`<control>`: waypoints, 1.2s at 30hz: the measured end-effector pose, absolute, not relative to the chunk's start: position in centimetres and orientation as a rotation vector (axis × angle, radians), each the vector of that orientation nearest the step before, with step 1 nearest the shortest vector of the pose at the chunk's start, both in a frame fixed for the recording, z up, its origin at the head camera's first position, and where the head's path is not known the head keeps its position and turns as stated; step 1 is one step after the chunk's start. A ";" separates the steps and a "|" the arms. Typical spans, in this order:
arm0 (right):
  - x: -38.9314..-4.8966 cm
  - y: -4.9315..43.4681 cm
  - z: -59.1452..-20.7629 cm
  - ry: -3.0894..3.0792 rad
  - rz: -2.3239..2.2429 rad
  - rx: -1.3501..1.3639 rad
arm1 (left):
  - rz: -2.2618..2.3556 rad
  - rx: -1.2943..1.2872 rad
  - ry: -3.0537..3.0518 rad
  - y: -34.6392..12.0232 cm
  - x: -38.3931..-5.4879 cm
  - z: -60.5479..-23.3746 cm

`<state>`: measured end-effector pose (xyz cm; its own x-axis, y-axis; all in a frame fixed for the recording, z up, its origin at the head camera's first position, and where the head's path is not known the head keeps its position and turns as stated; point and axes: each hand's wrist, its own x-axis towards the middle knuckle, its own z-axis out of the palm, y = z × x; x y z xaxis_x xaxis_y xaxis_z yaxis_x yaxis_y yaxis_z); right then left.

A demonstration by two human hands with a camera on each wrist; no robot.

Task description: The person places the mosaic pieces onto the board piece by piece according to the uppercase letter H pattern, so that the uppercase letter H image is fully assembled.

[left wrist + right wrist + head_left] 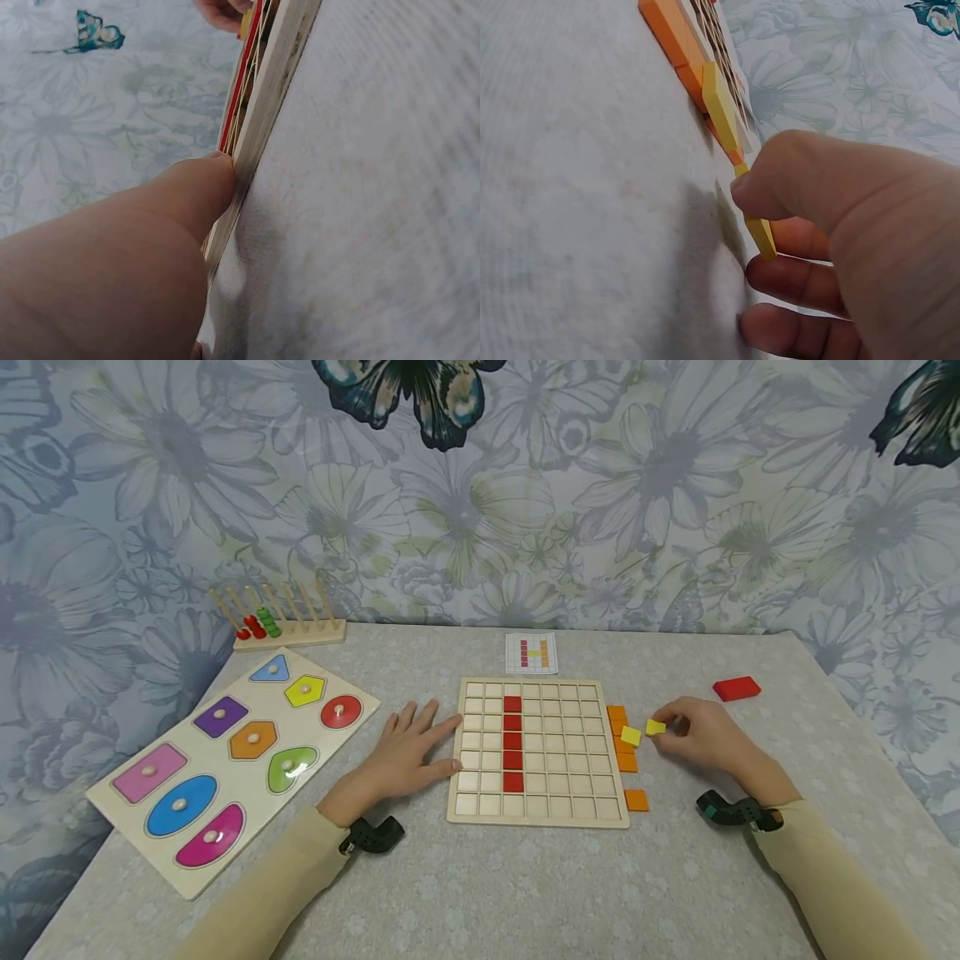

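Observation:
A wooden grid board (570,761) lies mid-table, with a column of several red square tiles (512,741) in its cells. My left hand (405,752) is spread flat on the table, its thumb and a fingertip touching the board's left edge. To the right of the board, my right hand (701,735) pinches a yellow square tile (655,727) between thumb and fingers. A second yellow tile (630,737) rests on a row of orange tiles (626,762) along the board's right edge. In the right wrist view the thumb covers part of the pinched tile (760,236).
A small pattern card (531,653) lies behind the board. Red tiles (737,688) sit at the back right, and one orange tile (637,800) lies apart near the front. On the left are a shape puzzle (255,706) and a peg counter (300,633) with beads.

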<state>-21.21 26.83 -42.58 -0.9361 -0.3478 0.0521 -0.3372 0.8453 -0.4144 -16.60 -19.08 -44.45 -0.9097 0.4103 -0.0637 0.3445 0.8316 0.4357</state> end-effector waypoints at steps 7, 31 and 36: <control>-21.3 26.9 -42.2 2.982 -0.664 -0.557 | 0.639 0.598 2.856 -19.1 -16.6 -44.5; -22.5 19.7 -40.4 2.839 -0.866 -0.962 | 0.638 0.581 2.841 -19.1 -16.6 -44.4; -22.9 17.5 -40.7 2.776 -0.887 -1.023 | 0.633 0.586 2.842 -19.1 -16.6 -44.3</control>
